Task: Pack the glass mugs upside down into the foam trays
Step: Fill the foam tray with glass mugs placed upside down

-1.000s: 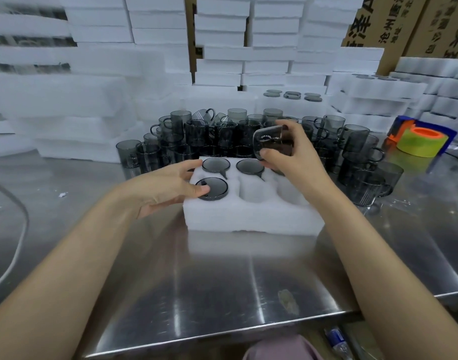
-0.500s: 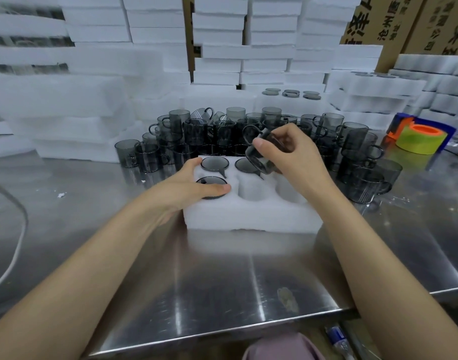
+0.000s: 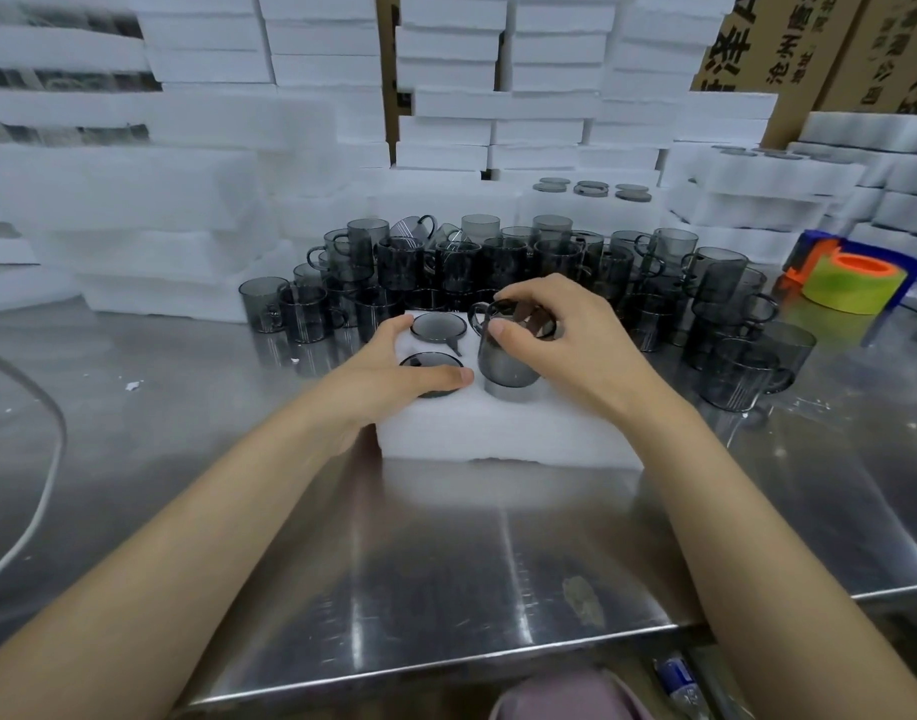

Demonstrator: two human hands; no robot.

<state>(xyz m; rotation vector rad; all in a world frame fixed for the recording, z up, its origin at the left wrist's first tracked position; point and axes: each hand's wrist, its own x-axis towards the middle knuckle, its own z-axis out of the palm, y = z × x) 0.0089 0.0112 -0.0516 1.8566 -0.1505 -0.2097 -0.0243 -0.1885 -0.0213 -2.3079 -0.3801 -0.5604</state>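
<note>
Nearly upright, mouth down, mug (image 3: 505,363) in right hand (image 3: 555,337), at foam tray (image 3: 498,433)

Steel table (image 3: 446,563); green-and-orange tape roll (image 3: 846,285) far right; cardboard boxes (image 3: 789,39) behind; white cable (image 3: 45,485) left.

Steel surface (image 3: 446,563) — reflective. On it: 1 white foam tray (image 3: 508,439) at centre, grey glass mugs (image 3: 549,257) clustered just behind, foam stacks (image 3: 160,200) at back, tape roll (image 3: 841,288) far right, white cable (image 3: 40,491) left.

free: table (image 3: 446,563) near edge | blocked: mugs (image 3: 498,262) crowd behind foam tray (image 3: 498,433) | right: tape roll (image 3: 843,283)
</note>
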